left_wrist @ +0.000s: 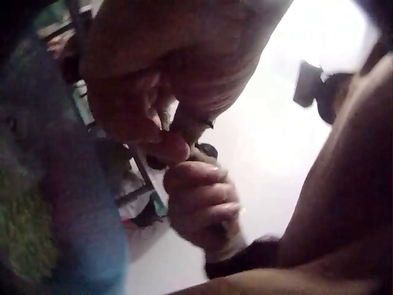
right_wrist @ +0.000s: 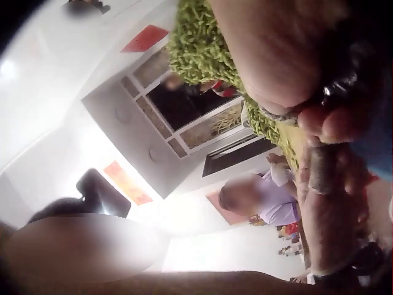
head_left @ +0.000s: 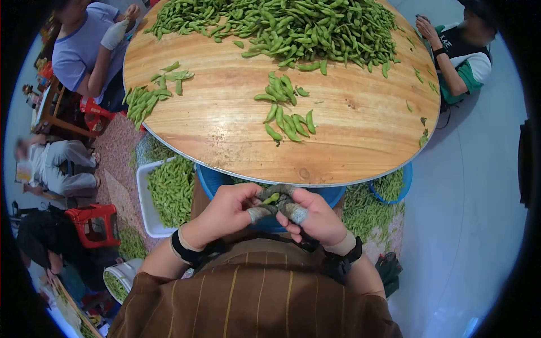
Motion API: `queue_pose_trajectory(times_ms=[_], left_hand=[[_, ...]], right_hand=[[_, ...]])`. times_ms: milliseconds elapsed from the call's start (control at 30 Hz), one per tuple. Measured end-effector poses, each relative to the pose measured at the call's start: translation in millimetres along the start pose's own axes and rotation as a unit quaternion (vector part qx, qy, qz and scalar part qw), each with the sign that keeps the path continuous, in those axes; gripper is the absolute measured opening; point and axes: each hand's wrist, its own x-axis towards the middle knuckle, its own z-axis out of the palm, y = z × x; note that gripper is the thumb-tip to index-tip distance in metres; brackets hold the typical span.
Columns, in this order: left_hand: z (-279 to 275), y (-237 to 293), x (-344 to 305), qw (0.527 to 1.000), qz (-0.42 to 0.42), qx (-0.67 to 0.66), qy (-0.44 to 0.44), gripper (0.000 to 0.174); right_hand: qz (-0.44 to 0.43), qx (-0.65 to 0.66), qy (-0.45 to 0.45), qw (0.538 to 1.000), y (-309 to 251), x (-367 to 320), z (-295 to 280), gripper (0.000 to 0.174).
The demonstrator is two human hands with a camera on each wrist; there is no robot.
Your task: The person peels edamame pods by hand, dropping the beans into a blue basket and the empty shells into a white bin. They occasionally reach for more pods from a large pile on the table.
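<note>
Just off the table's near edge, both hands meet in front of the body, their thumbs and some fingertips wrapped in dark, worn tape. A green soybean pod shows between the fingertips. The left hand pinches it from one side, and the right hand grips at it from the other. In both wrist views the fingers are close together and hide most of the pod. Nearest on the wooden table lies a small group of pods. A big heap of pods covers the far side.
Below the hands stands a blue tub. To the left are a white bin of pods and a white bucket. Another blue-rimmed basket sits at right. People are around the table, and a red stool stands at left.
</note>
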Motion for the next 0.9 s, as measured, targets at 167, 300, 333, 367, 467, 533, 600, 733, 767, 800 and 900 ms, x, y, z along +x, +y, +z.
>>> queue_pose_trajectory(times_ms=[167,300,333,367,467,533,600,733,767,800,900], left_hand=[[6,-3,-2,0.802,0.255,0.525,0.128,0.013],[8,9,-8,0.953,0.105,0.280,0.050,0.014],[3,7,-9,0.998,-0.007,0.060,0.021,0.013],[1,5,-10,0.979,-0.119,-0.164,-0.009,0.014],[10,0,-12,0.996,-0.063,-0.053,0.028,0.015],[12,0,-12,0.999,-0.036,-0.002,0.029,0.012],[10,-1,-12,0.998,-0.010,0.048,0.031,0.010],[6,-1,-10,0.978,0.051,0.200,0.033,0.016],[8,-1,-9,0.935,0.162,0.310,0.050,0.015],[10,-1,-8,0.935,0.162,0.311,0.050,0.015],[17,-7,-5,0.878,0.266,0.385,0.099,0.015]], right_hand=[[-0.016,-0.076,0.023,0.997,4,1,2,0.028],[-0.025,0.024,-0.020,0.999,7,-5,-1,0.026],[-0.025,0.024,-0.020,0.999,9,-7,-1,0.026],[-0.029,0.041,-0.025,0.998,11,-8,0,0.027],[-0.029,0.046,-0.014,0.998,17,-7,1,0.028],[-0.027,0.032,0.003,0.999,17,-7,2,0.029],[-0.024,0.006,-0.016,1.000,14,-8,4,0.028],[-0.021,-0.021,-0.010,1.000,15,-9,2,0.026],[-0.028,-0.020,-0.005,0.999,16,-9,3,0.025],[-0.035,-0.019,0.000,0.999,16,-9,4,0.025],[-0.037,-0.002,0.021,0.999,20,-9,7,0.026]])
